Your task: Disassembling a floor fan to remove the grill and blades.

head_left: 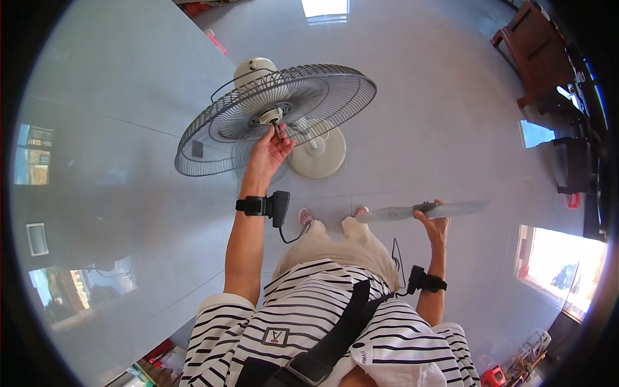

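Observation:
A standing fan (256, 74) with a pale motor housing rises in front of me, its dark wire rear guard (342, 80) tilted toward me. The hub at the guard's middle shows a thin motor shaft (276, 122). My left hand (269, 155) reaches up to the hub, its fingers pinched on that shaft. Off to the right, away from the fan, my right hand (435, 226) grips a grey translucent fan blade (393, 214) by its dark central hub. The blade is seen nearly edge-on. Below the guard stands the fan's round cream base (322, 158) on the floor.
Dark wooden furniture (532, 51) stands at the far right, with a dark stool (570, 164) nearer. A glossy grey wall (116, 116) runs along the left. My feet (305, 216) are close behind the fan base. A red item (493, 376) lies at lower right.

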Demonstrator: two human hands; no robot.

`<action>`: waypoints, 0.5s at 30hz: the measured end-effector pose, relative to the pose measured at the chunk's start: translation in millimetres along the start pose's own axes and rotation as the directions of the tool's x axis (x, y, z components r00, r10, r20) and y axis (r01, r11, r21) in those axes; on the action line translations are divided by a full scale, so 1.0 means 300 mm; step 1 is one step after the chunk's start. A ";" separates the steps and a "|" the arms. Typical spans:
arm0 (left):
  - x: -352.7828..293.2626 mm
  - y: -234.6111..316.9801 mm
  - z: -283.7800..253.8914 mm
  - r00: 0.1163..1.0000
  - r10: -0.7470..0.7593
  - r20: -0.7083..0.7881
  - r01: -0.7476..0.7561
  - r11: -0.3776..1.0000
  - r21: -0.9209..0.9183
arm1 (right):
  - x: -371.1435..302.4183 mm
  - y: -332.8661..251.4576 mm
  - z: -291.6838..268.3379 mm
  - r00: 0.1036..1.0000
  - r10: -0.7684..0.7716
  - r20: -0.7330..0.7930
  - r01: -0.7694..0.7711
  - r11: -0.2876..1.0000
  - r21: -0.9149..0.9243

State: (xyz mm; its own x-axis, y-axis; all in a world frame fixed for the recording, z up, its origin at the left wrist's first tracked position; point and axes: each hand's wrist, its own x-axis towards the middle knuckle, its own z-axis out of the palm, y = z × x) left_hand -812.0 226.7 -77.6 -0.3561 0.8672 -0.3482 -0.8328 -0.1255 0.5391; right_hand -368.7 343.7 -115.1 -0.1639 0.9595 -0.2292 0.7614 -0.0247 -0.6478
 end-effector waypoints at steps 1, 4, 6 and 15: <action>0.000 0.002 -0.008 1.000 -0.010 0.029 0.011 1.000 -0.013 | -0.001 0.004 0.001 1.000 -0.006 0.009 0.006 1.000 0.014; -0.004 0.013 -0.007 0.998 -0.045 0.048 0.046 0.999 -0.013 | 0.005 0.018 0.005 1.000 -0.002 0.016 0.002 1.000 -0.011; -0.017 0.015 0.037 0.998 -0.043 -0.040 0.045 0.997 0.056 | 0.000 0.014 0.001 1.000 0.005 0.014 -0.004 1.000 -0.013; -0.003 0.026 0.133 0.954 0.174 -0.246 -0.137 0.978 0.160 | -0.027 -0.026 -0.019 0.999 -0.018 0.049 0.024 0.993 -0.115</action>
State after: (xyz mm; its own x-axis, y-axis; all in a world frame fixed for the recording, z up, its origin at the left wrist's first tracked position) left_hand -801.2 244.1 -42.5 -0.5885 0.6868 -0.4267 -0.6973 -0.1640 0.6977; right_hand -369.8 337.7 -104.1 -0.2082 0.9450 -0.2522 0.8244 0.0308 -0.5651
